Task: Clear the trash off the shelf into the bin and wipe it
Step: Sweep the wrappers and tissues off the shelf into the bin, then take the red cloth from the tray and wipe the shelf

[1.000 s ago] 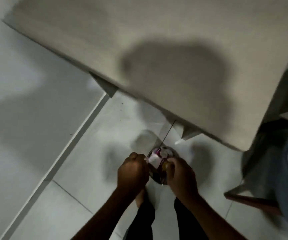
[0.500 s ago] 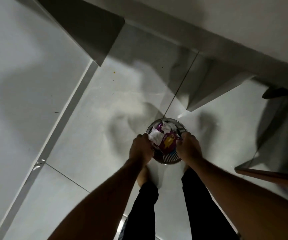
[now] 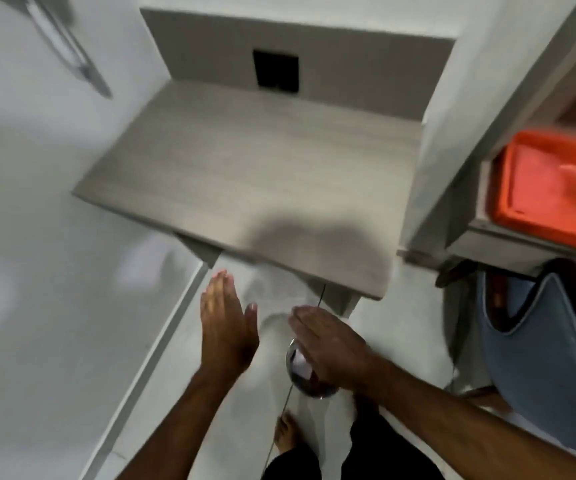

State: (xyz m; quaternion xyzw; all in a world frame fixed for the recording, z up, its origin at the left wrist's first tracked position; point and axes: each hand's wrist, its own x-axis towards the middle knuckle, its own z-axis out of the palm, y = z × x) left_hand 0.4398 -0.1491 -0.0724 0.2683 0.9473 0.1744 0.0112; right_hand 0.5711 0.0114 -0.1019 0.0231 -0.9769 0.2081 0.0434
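Note:
A grey wood-grain shelf (image 3: 252,168) juts from the wall ahead of me, and its top is bare. Below its front edge a small round metal bin (image 3: 297,375) stands on the white tile floor with white and purple wrappers (image 3: 298,360) inside. My left hand (image 3: 226,322) hovers flat and open to the left of the bin, holding nothing. My right hand (image 3: 331,344) is spread open above the bin and hides most of it.
A dark square opening (image 3: 276,69) sits in the panel behind the shelf. At the right a cabinet shelf holds an orange tray (image 3: 539,188), with a blue bag (image 3: 539,341) below it. A white wall (image 3: 37,237) closes the left. My bare foot (image 3: 285,433) is near the bin.
Both hands have let go of the bin's rim and lifted open above it. My view has swung up from the floor to the shelf top.

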